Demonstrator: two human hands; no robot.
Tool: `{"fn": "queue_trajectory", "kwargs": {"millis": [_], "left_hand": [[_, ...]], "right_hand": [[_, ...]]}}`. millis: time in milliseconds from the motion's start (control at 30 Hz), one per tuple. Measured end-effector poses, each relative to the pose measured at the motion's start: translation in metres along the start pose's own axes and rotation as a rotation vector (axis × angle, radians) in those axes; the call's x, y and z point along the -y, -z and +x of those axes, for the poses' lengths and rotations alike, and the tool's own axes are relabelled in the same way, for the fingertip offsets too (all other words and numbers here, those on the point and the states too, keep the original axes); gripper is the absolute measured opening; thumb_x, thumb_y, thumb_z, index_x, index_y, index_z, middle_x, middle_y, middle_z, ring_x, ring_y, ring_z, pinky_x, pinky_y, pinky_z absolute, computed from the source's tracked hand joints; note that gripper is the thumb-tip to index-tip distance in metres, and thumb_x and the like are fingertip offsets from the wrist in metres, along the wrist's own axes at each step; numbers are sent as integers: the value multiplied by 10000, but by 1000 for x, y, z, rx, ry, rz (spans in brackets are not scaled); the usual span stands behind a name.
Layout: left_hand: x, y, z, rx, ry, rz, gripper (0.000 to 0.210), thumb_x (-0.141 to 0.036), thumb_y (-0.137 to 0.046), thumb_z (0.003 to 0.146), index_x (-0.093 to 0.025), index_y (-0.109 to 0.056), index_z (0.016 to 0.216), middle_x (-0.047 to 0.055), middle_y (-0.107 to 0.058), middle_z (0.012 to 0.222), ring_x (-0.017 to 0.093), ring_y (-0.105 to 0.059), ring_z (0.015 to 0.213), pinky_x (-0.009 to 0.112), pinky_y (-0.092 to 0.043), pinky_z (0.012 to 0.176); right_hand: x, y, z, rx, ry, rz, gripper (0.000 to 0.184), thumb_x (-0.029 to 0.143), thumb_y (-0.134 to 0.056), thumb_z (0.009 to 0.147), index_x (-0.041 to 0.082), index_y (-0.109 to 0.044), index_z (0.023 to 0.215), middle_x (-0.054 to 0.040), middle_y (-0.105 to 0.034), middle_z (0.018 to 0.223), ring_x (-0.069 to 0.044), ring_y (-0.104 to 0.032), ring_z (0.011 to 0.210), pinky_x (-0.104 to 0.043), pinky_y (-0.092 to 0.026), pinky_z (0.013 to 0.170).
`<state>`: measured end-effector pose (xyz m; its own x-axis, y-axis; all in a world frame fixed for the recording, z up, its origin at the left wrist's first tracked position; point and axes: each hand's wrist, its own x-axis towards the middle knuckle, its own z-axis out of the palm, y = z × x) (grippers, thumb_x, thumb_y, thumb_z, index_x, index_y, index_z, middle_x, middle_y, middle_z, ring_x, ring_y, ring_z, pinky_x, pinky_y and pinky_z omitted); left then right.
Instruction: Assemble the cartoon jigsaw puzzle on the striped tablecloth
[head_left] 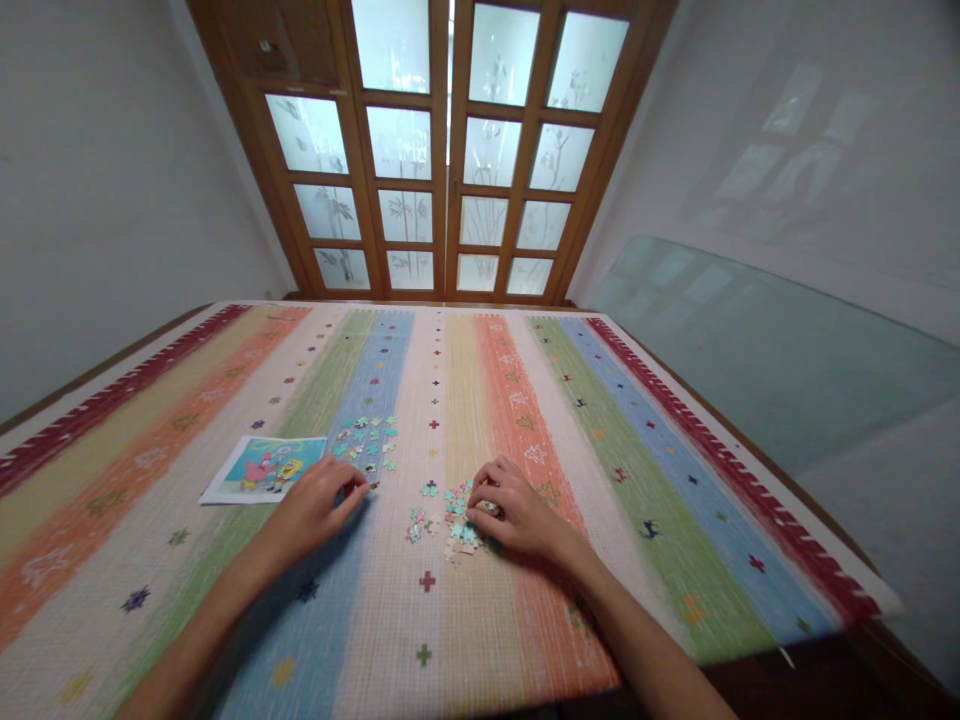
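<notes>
My left hand [322,505] is closed in a pinch, with a small dark jigsaw piece [374,485] at its fingertips. Just beyond it, several loose turquoise jigsaw pieces [367,437] lie spread out on a blue stripe. Over the right side of a heap of jigsaw pieces [463,533] my right hand [514,510] curls, fingers bent toward the thumb. A few pieces show between those fingers; the palm side is hidden. Left of the heap lie a few more pieces. Beside my left hand is a printed picture sheet [262,468] with cartoon figures, partly covered by the hand.
A striped woven cloth [480,620] covers the large table. The table's right edge runs beside a frosted glass panel [750,340] leaning at the wall. Wooden doors [448,200] with glass panes stand beyond the far edge.
</notes>
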<state>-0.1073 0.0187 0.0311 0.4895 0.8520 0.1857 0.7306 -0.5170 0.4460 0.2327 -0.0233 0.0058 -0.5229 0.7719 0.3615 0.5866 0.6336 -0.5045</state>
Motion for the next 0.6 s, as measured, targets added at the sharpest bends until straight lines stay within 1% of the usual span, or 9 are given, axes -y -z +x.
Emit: {"fn": "queue_trajectory", "kwargs": {"millis": [100, 233, 400, 600], "left_hand": [[21, 7, -5, 9, 78, 28, 321, -471, -510, 926, -225, -689, 823, 65, -712, 823, 278, -635, 832, 408, -491, 810], [34, 4, -6, 39, 104, 36, 329, -491, -523, 911, -243, -708, 800, 79, -748, 830, 290, -648, 832, 420, -484, 819], [38, -1, -6, -3, 130, 28, 329, -499, -529, 891, -244, -716, 801, 95, -750, 834, 306, -641, 854, 436, -465, 828], [36, -3, -7, -22, 142, 49, 319, -482, -541, 874, -223, -713, 800, 99, -717, 814, 307, -618, 850, 445, -451, 829]], "right_hand": [[0, 0, 0, 1, 0, -8, 93, 200, -664, 947, 207, -736, 888, -67, -654, 967, -234, -553, 984, -390, -463, 887], [1, 0, 1, -6, -9, -20, 123, 178, -646, 945, 202, -735, 865, -71, -661, 963, -234, -556, 980, -390, -468, 882], [0, 0, 1, -19, -15, -29, 101, 175, -655, 933, 195, -735, 875, -75, -658, 976, -234, -565, 983, -390, -472, 884], [-3, -2, 1, -27, -17, -17, 92, 166, -656, 922, 194, -727, 872, -73, -654, 974, -231, -562, 971, -389, -472, 876]]}}
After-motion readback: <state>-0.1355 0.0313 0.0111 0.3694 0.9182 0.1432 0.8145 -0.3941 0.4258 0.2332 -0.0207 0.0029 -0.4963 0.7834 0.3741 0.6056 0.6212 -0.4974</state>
